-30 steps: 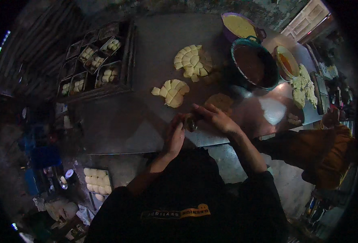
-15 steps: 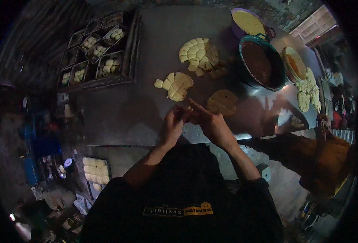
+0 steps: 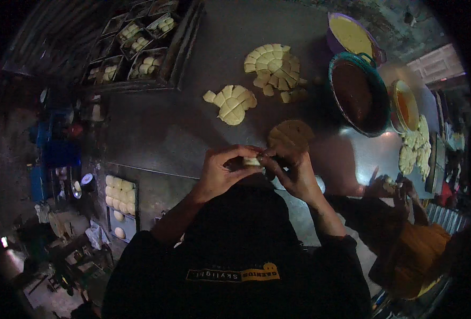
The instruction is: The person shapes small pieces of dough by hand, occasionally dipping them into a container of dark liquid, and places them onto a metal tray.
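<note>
Close to my body at the table's near edge, my left hand (image 3: 224, 169) pinches a small pale piece of dough (image 3: 252, 161) between thumb and fingers. My right hand (image 3: 295, 176) is closed on the other end of that piece, its fingertips meeting the left ones. Just beyond my right hand lies a flat round of dough (image 3: 290, 133), brownish in the shade. Farther off, a round of dough cut into sections (image 3: 232, 105) rests on the metal table (image 3: 155, 127). Behind it spreads a larger cut round of dough (image 3: 271, 63), with some loose pieces at its near side.
At the right stand a purple basin of yellow filling (image 3: 354, 38), a teal basin of brown filling (image 3: 357, 98) and a tub with orange contents (image 3: 404, 106). More dough (image 3: 415, 146) lies beyond. A wooden tray of tins (image 3: 166, 74) sits far left. A co-worker (image 3: 414, 255) handles dough at right.
My hands have turned and now show the pale dough piece between them. The whole view has shifted, with the table tilting. The co-worker's hands have come together over the dough.
</note>
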`<state>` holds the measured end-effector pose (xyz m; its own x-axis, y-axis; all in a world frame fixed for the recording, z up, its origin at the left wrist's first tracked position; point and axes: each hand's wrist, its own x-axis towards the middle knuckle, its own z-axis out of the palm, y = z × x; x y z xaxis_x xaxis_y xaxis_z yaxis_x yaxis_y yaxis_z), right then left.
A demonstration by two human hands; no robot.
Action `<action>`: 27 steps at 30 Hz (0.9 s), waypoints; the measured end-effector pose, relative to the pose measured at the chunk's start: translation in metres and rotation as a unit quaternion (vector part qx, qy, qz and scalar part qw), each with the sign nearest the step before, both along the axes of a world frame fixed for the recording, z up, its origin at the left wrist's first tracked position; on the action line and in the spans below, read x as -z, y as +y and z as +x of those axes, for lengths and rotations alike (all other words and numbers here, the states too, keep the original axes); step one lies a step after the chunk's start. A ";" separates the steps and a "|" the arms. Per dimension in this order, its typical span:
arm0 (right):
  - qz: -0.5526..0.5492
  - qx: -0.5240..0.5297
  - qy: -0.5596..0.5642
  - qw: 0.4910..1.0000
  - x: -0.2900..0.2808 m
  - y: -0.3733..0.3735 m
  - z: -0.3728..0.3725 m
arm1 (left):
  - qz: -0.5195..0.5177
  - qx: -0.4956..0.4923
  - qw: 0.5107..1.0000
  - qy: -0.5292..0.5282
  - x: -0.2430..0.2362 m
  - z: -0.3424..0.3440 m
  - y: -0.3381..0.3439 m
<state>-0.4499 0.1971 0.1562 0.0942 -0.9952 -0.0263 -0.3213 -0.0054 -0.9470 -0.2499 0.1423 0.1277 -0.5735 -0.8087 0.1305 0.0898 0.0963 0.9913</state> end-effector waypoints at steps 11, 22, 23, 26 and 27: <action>-0.129 -0.055 0.138 0.980 0.007 -0.011 -0.012 | 0.399 -0.104 0.910 0.046 -0.002 -0.018 0.022; -0.015 -0.113 -0.074 0.991 0.018 -0.002 0.005 | 0.119 0.111 0.973 -0.164 -0.001 0.012 0.010; -0.018 -0.107 -0.039 0.993 0.018 0.000 0.009 | 0.125 0.115 0.973 -0.156 0.000 0.014 0.008; -0.040 -0.064 0.080 0.994 0.018 0.006 0.029 | 0.204 0.117 0.968 -0.083 0.021 0.028 0.002; -0.058 -0.029 0.128 0.990 0.019 0.011 0.041 | 0.263 0.113 0.958 -0.026 0.045 0.034 0.003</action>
